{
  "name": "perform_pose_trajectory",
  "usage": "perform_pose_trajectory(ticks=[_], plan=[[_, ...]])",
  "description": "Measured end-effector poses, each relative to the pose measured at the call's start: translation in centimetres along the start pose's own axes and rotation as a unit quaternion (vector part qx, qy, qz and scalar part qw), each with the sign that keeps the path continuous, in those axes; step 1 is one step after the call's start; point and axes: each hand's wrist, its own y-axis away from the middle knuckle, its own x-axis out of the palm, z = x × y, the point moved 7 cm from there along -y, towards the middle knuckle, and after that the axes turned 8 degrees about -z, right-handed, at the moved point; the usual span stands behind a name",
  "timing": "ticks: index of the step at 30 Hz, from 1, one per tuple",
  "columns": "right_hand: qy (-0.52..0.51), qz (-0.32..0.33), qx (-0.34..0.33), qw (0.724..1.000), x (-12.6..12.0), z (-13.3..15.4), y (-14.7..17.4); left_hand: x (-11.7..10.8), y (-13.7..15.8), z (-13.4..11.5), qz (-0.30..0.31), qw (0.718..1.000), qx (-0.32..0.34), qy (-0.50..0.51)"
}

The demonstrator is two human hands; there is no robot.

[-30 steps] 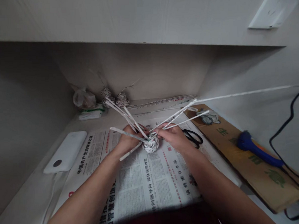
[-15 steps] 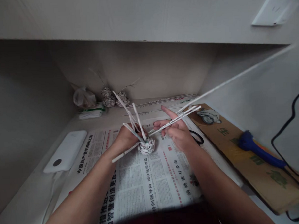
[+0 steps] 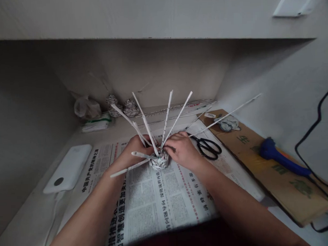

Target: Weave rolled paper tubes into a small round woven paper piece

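A small woven paper basket (image 3: 159, 162) rests over the newspaper, with several rolled-paper sticks (image 3: 167, 113) fanning up and out of its rim. My left hand (image 3: 138, 148) is curled around the basket's left and far side, its fingertips partly hidden behind the sticks. At the right rim, my right hand (image 3: 182, 147) is closed on a long paper strand (image 3: 223, 117), which runs out past the knuckles to the upper right. Its fingertips press close to the weave.
Black scissors (image 3: 208, 147) lie right of my right hand. Beyond are a cardboard sheet (image 3: 286, 183), a blue glue gun (image 3: 281, 159) and a cable. A white power bank (image 3: 68, 169) sits at left. Finished woven pieces (image 3: 131, 107) and a plastic bag (image 3: 86, 108) stand at the back.
My right hand has closed and moved in to the basket's rim. The long strand has swung lower, two sticks at right now point more upright, and the scissors are more exposed.
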Motion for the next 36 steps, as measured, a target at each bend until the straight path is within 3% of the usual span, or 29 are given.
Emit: perform_pose_trajectory(ticks=[7, 13, 17, 22, 28, 33, 36], plan=[[0.026, -0.031, -0.032, 0.999, -0.2, 0.8, 0.1, 0.3, 0.3, -1.0, 0.023, 0.999, -0.009, 0.043], [0.012, -0.017, -0.078, 0.997, 0.1, 1.5, 0.2, 0.1, 0.0, -0.1, -0.015, 0.997, -0.054, 0.057], [-0.051, 0.002, -0.041, 0.998, 0.2, 1.1, 0.1, 0.1, -0.1, 1.3, -0.028, 0.991, -0.108, 0.072], [-0.135, 0.013, 0.016, 0.991, 0.1, 0.3, 0.1, -0.2, -0.2, 1.4, -0.015, 0.994, -0.09, 0.058], [-0.084, 0.019, -0.021, 0.996, 0.2, 0.7, 0.2, -0.2, -0.3, 1.4, 0.023, 0.989, -0.105, 0.098], [-0.079, 0.03, -0.007, 0.996, 0.5, 0.5, 0.2, 0.1, -0.1, 1.3, 0.047, 0.986, -0.109, 0.119], [-0.104, 0.03, 0.007, 0.994, 0.5, 0.4, 0.2, 0.1, 0.1, 1.2, 0.027, 0.985, -0.119, 0.124]])
